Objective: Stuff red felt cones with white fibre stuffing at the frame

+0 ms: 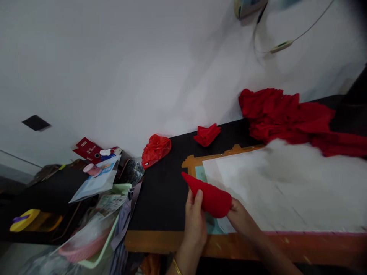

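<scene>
Both my hands hold a red fabric cone (pixel 208 194) just above the front part of the black table (pixel 160 198). My left hand (pixel 195 221) grips the cone's narrow middle from below, thumb up against it. My right hand (pixel 239 217) holds the wide end, partly hidden behind the fabric. The cone's tip points up and to the left. Under it lies a large white sheet (pixel 286 183) on a board edged with brown tape.
A small folded red cloth piece (pixel 207 134) and a red crumpled bag (pixel 155 149) lie near the wall. A pile of red fabric (pixel 292 116) sits at the back right. Left of the table stand cluttered trays, papers (pixel 96 179) and a yellow object (pixel 24 220).
</scene>
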Motion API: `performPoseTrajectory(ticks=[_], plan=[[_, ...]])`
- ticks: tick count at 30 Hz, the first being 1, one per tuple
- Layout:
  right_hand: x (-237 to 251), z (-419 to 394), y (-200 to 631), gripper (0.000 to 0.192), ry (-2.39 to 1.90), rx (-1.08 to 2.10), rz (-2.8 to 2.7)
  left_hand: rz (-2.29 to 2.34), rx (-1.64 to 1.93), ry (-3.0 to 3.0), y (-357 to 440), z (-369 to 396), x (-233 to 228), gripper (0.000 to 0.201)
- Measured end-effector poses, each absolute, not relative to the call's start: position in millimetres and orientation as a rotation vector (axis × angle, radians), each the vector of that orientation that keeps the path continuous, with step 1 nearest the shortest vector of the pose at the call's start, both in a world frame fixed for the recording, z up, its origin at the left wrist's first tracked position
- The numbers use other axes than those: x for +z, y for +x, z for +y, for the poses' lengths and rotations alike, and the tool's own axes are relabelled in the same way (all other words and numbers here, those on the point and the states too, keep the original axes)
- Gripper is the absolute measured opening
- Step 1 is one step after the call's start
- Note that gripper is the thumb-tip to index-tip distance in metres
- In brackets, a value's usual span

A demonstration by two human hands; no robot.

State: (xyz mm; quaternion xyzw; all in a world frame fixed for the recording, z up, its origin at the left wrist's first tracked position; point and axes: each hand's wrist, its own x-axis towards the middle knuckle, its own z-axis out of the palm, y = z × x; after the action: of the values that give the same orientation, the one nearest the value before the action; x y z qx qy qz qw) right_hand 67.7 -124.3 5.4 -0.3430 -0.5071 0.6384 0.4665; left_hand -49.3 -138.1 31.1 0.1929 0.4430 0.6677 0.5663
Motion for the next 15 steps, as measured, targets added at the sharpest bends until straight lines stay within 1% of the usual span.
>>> performPoseTrajectory(ticks=[4,8,12,15], plan=[[-3,-124,74,0.043,-0.865,1.604,-1.231,1.084,1.672,0.379,-66,-122,34,0.041],[-13,-127,69,0.051,-0.922,1.631,-1.086,1.061,1.675,0.345,-65,-120,32,0.04],[-7,-129,65,0.045,-0.931,1.51,-1.194,1.074,1.582,0.285,-62,-122,28,0.031],[5,-131,70,0.034,-0.974,1.304,-1.246,1.102,1.525,0.212,-69,-120,23,0.025]])
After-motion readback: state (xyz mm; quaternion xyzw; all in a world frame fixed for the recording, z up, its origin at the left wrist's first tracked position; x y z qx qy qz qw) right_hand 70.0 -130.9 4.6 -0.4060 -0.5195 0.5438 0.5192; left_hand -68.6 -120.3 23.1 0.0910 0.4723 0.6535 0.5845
